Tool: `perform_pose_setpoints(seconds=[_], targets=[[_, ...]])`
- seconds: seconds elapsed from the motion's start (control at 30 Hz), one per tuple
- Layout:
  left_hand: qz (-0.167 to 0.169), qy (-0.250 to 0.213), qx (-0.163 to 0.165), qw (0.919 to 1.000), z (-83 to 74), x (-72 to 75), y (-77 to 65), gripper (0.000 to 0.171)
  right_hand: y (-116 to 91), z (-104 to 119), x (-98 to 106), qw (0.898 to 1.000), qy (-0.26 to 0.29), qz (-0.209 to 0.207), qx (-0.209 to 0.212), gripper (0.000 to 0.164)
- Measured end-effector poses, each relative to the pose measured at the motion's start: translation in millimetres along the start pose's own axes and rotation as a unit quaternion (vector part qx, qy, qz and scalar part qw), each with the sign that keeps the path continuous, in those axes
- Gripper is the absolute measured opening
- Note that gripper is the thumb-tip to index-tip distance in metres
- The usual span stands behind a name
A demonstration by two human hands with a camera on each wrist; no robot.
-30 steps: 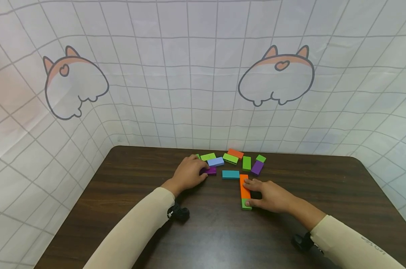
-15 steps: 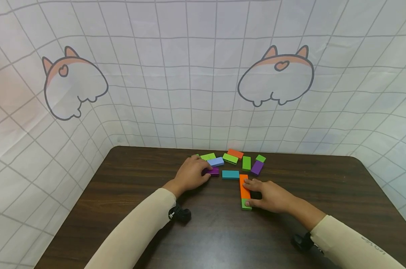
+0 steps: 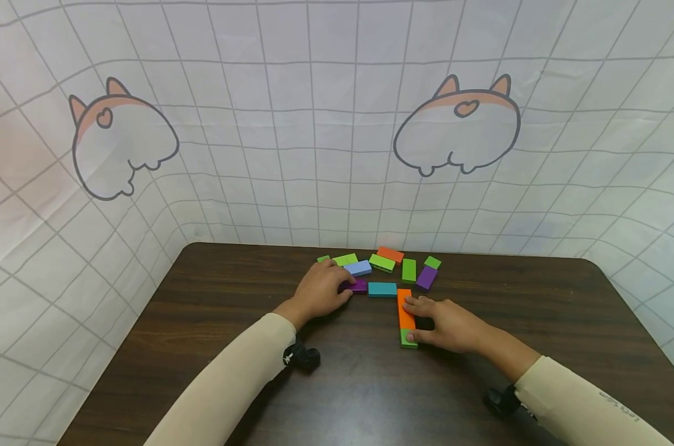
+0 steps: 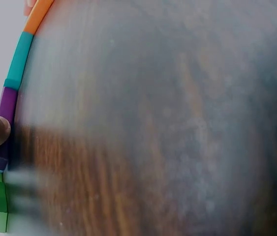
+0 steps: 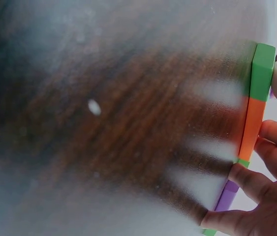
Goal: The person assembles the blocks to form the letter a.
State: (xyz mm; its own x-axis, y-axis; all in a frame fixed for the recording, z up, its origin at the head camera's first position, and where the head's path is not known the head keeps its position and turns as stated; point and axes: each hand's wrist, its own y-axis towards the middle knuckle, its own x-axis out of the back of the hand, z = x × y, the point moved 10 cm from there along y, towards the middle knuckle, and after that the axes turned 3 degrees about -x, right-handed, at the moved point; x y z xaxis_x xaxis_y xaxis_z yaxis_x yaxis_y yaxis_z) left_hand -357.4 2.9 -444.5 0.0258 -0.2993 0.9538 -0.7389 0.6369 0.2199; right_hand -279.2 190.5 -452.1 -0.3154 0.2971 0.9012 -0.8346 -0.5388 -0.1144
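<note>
My left hand (image 3: 320,288) pinches a flat purple block (image 3: 359,287) between thumb and fingers; in the left wrist view the thumb lies on this purple block (image 4: 7,104). Its right end meets a teal block (image 3: 382,290), whose other end reaches the top of an orange block (image 3: 406,310). Below the orange one, end to end, lies a green block (image 3: 408,339). My right hand (image 3: 451,322) rests spread beside this column, fingertips at the orange block and thumb on the green one. In the right wrist view the thumb touches the green block (image 5: 263,71).
Behind the row lie a light blue block (image 3: 358,268), several green blocks (image 3: 409,271) and a red-orange block (image 3: 390,254). A second purple block (image 3: 427,278) lies to the right. White grid cloth (image 3: 281,155) surrounds the far side of the dark wooden table (image 3: 326,384).
My left hand has slid the purple block to the right, closing the gap to the teal block. My right hand has stayed on the orange and green blocks.
</note>
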Motion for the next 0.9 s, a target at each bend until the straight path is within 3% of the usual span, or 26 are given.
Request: perform_pose_setpoints(seconds=[0.63,0.9], targets=[[0.007,0.002,0.003,1.0000,-3.1,-1.0,1.1,0.019,-2,1,0,1.000,0.003,0.001,-0.001,0.073],[-0.019,-0.015,-0.017,0.9996,-0.6,7.7,0.8,0.019,-1,1,1,1.000,0.002,0.002,0.001,0.073]])
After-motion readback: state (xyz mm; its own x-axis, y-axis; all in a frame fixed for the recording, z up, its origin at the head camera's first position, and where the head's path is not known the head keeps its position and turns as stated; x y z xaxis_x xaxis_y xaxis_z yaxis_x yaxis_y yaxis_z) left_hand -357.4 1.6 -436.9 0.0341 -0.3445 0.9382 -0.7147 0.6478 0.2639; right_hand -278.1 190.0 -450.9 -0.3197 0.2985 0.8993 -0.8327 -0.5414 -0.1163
